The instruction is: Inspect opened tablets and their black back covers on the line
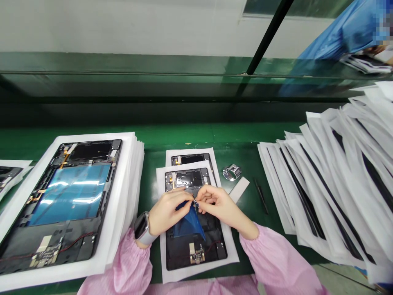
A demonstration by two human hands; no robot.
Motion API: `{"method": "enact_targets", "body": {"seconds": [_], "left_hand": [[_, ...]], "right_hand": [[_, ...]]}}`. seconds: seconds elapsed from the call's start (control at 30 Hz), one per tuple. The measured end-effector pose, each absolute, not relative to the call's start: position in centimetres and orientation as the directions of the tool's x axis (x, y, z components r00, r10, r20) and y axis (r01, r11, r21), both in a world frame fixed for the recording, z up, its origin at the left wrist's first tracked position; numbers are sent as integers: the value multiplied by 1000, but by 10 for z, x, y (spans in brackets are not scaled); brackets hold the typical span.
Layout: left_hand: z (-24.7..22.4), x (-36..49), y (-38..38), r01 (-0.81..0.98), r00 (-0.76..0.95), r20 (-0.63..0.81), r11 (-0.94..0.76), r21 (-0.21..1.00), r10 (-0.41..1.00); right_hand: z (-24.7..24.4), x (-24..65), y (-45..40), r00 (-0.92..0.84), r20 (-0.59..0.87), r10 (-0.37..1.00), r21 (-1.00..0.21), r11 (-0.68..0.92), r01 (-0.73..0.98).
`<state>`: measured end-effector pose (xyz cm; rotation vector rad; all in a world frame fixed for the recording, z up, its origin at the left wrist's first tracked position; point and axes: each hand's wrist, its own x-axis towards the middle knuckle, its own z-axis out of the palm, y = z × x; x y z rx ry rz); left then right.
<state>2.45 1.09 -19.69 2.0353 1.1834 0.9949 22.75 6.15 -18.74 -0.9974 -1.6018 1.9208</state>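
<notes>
An opened tablet [181, 256] lies on white sheeting in front of me, its circuit board and red wire showing near the lower edge. A translucent blue film [188, 225] hangs over its middle, partly lifted and creased. My left hand [172, 209], with a watch on the wrist, pinches the film's upper edge. Fingertip to fingertip with it, my right hand [216, 203] is closed in a pinch on a small silvery piece [195, 203], which I cannot identify. Whether that piece is joined to the film is hidden by the fingers.
A tall stack of tablets [67, 196] between white sheets stands left. Behind the worked tablet lies another tablet [199, 156]. To the right are a shiny metal object [232, 172], a pale strip [239, 189], a black pen-like tool [260, 196] and leaning sheeted tablets [307, 184].
</notes>
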Motion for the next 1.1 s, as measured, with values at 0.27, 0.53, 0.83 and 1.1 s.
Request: {"method": "enact_targets", "body": {"seconds": [0.27, 0.53, 0.83, 1.1], "left_hand": [[-195, 23, 10, 480, 374, 311, -469, 741, 874], [-190, 24, 9, 537, 446, 314, -531, 655, 838], [-186, 24, 10, 563, 495, 296, -561, 607, 817], [-186, 26, 10, 557, 479, 265, -523, 645, 837]], "right_hand": [[-181, 226, 58, -637, -177, 750, -982, -96, 160], [-182, 227, 57, -664, -71, 744, -976, 86, 201], [-182, 230, 54, -701, -3, 713, -947, 224, 232], [-185, 231, 56, -717, 5, 697, -941, 246, 233]]}}
